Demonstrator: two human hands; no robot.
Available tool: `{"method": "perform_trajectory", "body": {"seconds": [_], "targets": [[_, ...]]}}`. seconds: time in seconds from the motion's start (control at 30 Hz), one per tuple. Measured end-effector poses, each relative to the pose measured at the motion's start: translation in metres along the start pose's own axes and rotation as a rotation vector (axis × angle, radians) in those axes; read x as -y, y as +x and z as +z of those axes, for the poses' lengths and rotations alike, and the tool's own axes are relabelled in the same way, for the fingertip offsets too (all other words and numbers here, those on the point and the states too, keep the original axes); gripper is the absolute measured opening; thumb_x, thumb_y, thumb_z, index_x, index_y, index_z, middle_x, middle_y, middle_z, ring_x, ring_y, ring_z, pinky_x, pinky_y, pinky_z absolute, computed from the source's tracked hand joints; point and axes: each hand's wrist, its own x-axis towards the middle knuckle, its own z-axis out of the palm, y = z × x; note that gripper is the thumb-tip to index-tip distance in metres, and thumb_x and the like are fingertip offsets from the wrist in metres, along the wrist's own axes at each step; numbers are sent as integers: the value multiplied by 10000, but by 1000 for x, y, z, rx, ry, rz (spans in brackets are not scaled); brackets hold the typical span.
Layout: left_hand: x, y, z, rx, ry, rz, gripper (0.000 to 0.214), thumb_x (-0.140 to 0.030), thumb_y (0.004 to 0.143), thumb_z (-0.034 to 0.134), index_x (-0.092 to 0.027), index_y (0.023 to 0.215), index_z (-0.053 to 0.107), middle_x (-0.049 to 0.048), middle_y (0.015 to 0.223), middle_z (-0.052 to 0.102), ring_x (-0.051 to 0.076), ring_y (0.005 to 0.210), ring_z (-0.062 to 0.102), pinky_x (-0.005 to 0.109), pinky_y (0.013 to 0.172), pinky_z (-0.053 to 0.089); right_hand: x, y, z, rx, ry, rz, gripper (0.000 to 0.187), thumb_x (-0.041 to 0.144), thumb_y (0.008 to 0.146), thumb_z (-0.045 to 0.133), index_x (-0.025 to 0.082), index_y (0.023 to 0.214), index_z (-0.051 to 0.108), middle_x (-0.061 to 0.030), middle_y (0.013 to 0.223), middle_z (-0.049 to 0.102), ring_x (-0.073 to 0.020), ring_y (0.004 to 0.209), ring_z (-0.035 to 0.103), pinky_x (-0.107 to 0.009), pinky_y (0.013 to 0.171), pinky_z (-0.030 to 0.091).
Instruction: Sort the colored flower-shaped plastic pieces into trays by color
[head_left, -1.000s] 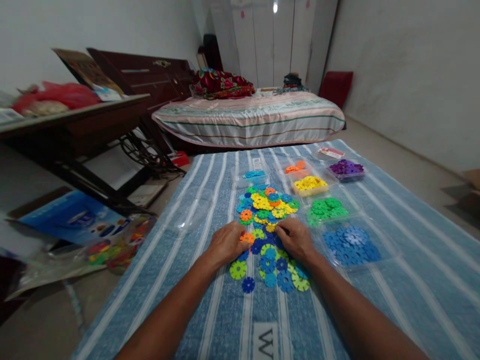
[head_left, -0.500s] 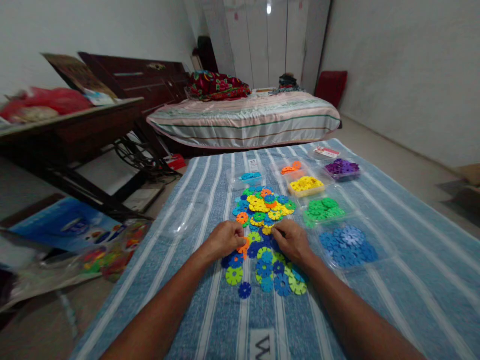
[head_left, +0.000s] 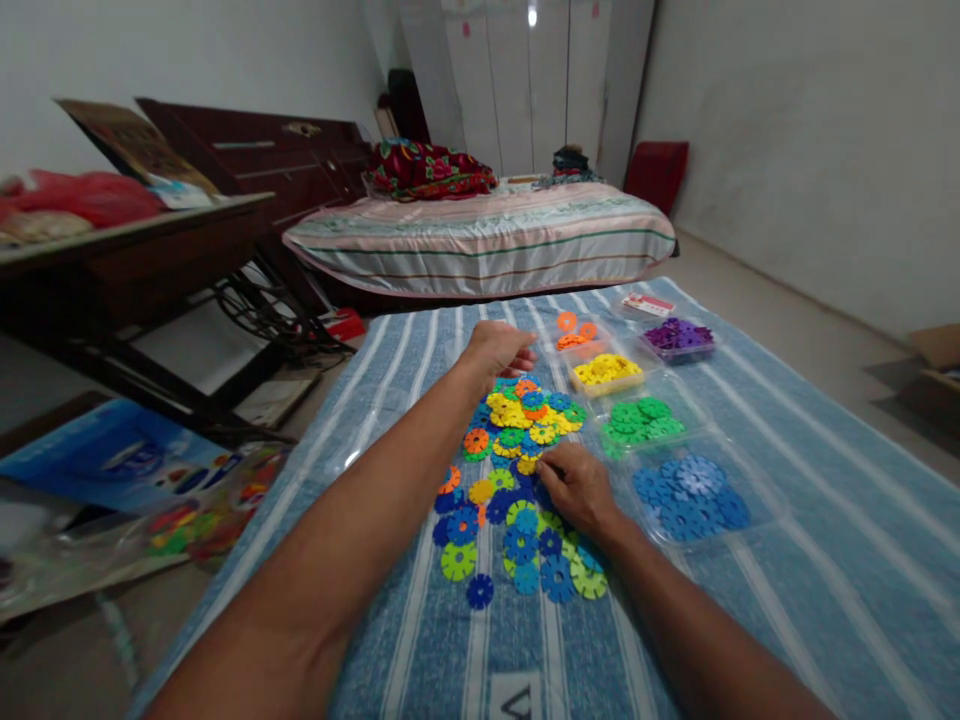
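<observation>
A pile of flat, toothed plastic discs in mixed colours lies on a blue striped cloth. My left hand reaches out past the pile's far end, fingers stretched toward a clear tray of orange discs; it holds nothing. One orange disc stands at that tray's far edge. My right hand rests on the near part of the pile, fingertips pinched among blue and yellow discs; what they grip is hidden.
Clear trays hold sorted discs: yellow, green, blue, purple. An empty clear tray lies at the left. A bed stands behind, a dark table to the left, and bags lie on the floor.
My left hand left the pile's near side and reached forward toward the orange tray, opening. An orange disc now shows at that tray. My right hand stayed on the pile.
</observation>
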Motion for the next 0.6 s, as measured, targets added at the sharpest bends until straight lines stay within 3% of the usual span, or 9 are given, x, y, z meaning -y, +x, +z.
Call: {"method": "perform_trajectory", "body": {"seconds": [0.13,0.27,0.43,0.6], "targets": [[34,-15,-17,44,219,44,104,-211,743,635,-134,691,588,17,604,650,94,484,570,191,482,398,3,2,-3,11,-13,-5,260,253,876,492,199,647,601,-17,683,594,-159,687,515,-272,649,336],[75,-31,-41,169,546,89,81,-178,707,592,-144,637,616,-13,539,609,111,506,558,211,526,404,3,2,-3,16,-21,5,247,255,873,497,200,665,617,-21,700,607,-164,705,528,-273,656,341],[99,-59,-60,336,1001,185,97,-135,654,590,-171,651,680,-29,535,597,141,596,577,223,578,371,-2,1,0,34,-20,5,241,271,880,498,203,704,648,-29,740,641,-172,745,564,-272,682,365],[106,-74,-78,229,1173,105,141,-193,716,600,-191,804,710,15,775,707,168,732,631,233,610,376,-4,-1,1,22,-26,14,241,278,882,496,197,730,664,-34,740,646,-175,740,575,-276,676,371]]}}
